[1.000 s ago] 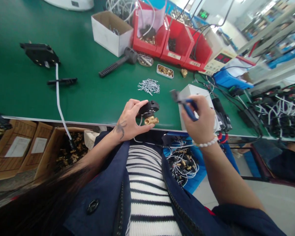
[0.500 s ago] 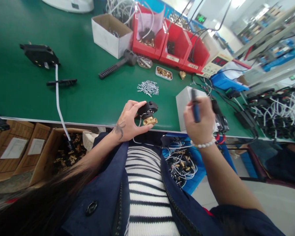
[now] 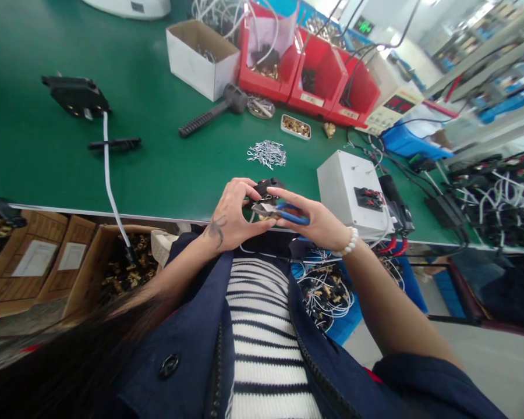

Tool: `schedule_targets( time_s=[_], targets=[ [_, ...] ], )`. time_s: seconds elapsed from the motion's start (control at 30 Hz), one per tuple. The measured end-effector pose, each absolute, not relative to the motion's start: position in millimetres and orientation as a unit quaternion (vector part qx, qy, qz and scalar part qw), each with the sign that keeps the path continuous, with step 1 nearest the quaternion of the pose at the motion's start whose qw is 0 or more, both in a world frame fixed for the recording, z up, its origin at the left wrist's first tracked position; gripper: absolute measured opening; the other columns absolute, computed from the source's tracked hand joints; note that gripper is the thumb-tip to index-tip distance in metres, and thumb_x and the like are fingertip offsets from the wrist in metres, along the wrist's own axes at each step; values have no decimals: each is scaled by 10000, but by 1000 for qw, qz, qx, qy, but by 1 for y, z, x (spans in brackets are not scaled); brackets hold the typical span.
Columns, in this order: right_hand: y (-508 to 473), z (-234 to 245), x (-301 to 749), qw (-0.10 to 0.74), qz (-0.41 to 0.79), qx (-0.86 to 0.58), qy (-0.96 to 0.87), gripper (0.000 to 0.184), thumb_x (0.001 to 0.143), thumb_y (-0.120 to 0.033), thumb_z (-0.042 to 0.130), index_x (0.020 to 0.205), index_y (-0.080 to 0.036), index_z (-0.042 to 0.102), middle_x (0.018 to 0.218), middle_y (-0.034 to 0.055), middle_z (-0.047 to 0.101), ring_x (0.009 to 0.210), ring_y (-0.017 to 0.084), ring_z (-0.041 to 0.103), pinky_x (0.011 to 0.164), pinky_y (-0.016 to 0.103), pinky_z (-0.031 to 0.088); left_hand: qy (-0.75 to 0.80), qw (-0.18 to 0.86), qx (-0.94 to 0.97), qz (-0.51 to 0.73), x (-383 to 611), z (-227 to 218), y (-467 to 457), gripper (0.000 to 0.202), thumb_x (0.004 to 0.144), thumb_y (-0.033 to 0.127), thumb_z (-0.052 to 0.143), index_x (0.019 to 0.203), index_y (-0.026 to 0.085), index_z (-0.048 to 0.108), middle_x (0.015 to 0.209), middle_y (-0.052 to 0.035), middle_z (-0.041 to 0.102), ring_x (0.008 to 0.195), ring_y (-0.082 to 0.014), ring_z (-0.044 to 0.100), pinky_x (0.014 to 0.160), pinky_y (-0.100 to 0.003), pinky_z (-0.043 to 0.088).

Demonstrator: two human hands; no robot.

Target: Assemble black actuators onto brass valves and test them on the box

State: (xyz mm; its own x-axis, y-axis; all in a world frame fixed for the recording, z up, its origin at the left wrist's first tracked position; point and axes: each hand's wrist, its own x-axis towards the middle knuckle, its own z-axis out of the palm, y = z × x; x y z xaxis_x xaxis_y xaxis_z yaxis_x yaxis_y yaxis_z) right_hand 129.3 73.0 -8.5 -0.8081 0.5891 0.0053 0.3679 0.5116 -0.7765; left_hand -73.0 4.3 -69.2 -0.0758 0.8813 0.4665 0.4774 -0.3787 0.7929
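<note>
Head view: pliers (image 3: pixel 295 218) at valve (image 3: pixel 267 186), centre frame.
Left hand (image 3: pixel 231 215) pinches black-topped valve between thumb and fingers; right hand (image 3: pixel 323 224) grips blue-handled pliers, tip contact unclear. Clip pile (image 3: pixel 267 153) just above, white box (image 3: pixel 337 189) right of centre.

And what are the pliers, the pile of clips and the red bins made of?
Pliers: grey metal head, slight sheen; blue handles, plastic or rubber, can't tell which.
Clips: bent silvery wire, likely steel, from the bright shine.
Red bins: probably moulded plastic, smooth and evenly coloured.
</note>
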Motion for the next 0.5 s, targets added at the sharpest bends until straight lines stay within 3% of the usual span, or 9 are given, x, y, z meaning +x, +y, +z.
schedule_targets(
  time_s=[0.13, 0.37, 0.43, 0.5],
  targets=[
    [81, -13, 127, 133, 423, -255, -859, 546, 889, -390, 653, 1397, -211, 566, 1382, 96, 608, 1229, 228, 600, 1085, 388, 473, 515, 184, 655, 521, -75, -67, 3, 414, 694, 353, 828, 954, 194, 548, 1162, -78, 576, 1108, -241, 573, 901, -404, 523],
    [77, -9, 126, 142, 406, -261, -864, 449, 875, -392, 659, 1279, -206, 601, 1209, 85, 659, 1002, 203, 638, 905, 374, 531, 505, 199, 644, 539, -72, -65, 2, 393, 680, 305, 850, 916, 188, 558, 1133, -77, 577, 1088, -233, 579, 858, -380, 549],
    [73, -6, 130, 206, 381, -298, -851, 365, 854, -395, 675, 1162, -208, 615, 1057, 54, 659, 890, 179, 626, 823, 350, 531, 509, 215, 641, 534, -71, -65, 1, 398, 672, 288, 850, 911, 187, 548, 1148, -87, 569, 1107, -243, 570, 839, -384, 559],
    [70, -4, 137, 324, 324, -346, -819, 268, 840, -382, 674, 1035, -224, 580, 877, 6, 587, 761, 152, 572, 723, 322, 508, 510, 222, 640, 530, -70, -65, 1, 414, 660, 264, 856, 907, 184, 533, 1164, -98, 561, 1137, -259, 557, 846, -407, 563]
  ],
)
